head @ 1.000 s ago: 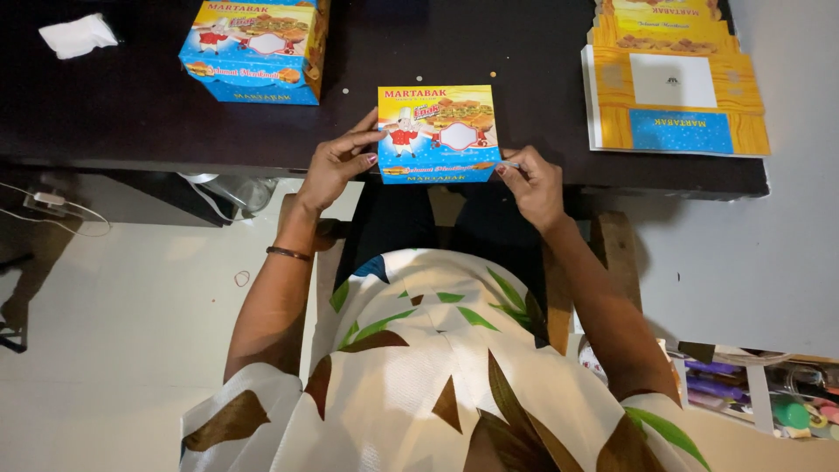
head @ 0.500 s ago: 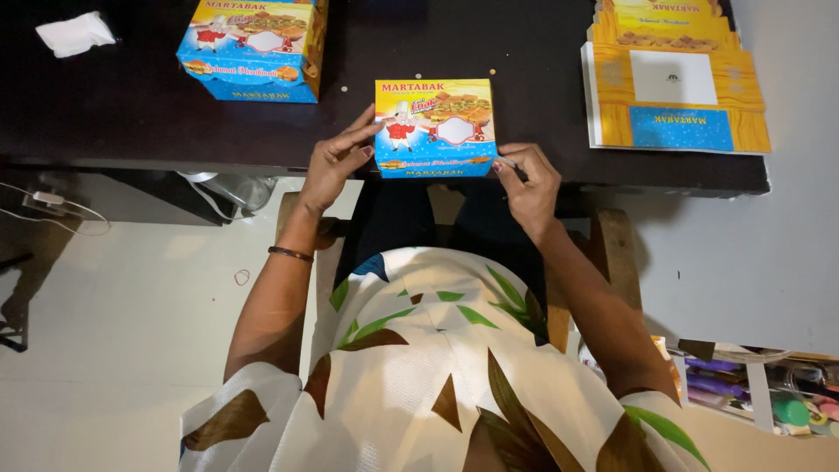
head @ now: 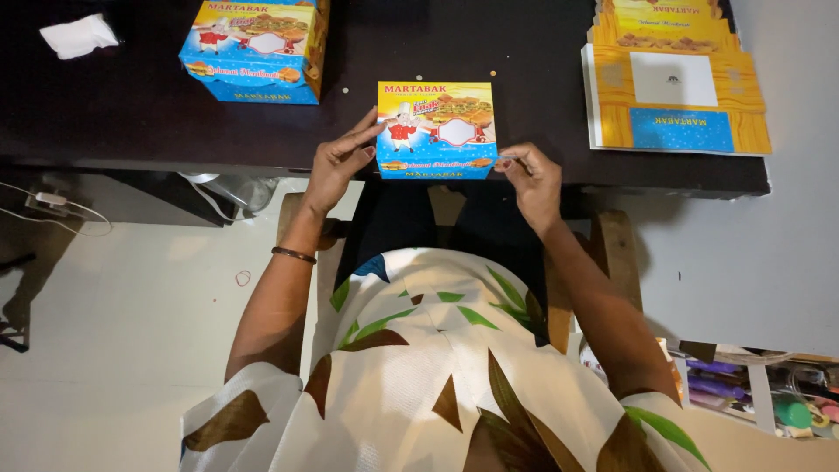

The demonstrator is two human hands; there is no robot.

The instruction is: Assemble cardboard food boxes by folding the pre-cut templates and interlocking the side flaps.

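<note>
A dark tabletop (head: 131,105) fills the upper part of the view, its near edge running across just above the person's lap. At the middle of that near edge sits a small yellow and blue food box (head: 437,129), closed, its printed lid facing up and its front wall flush with the edge. The left hand (head: 336,162) rests against the box's left side, fingers spread and reaching up along the side and the front left corner. The right hand (head: 531,177) is at the box's front right corner, thumb and forefinger pressed together on the corner of the cardboard.

Toward the far left corner of the tabletop lies a crumpled white tissue (head: 79,35). Just right of it, near the far edge, stands a second folded box (head: 255,48) of the same print. At the right end of the tabletop lies a stack of flat unfolded cartons (head: 673,83), yellow with a blue panel, reaching almost to the near right corner.

Below the tabletop the floor (head: 114,332) is pale and bare-looking, with a white cable (head: 52,210) trailing at the left. The person sits on a wooden chair (head: 616,253). A tray of coloured small items (head: 769,393) shows at the lower right.
</note>
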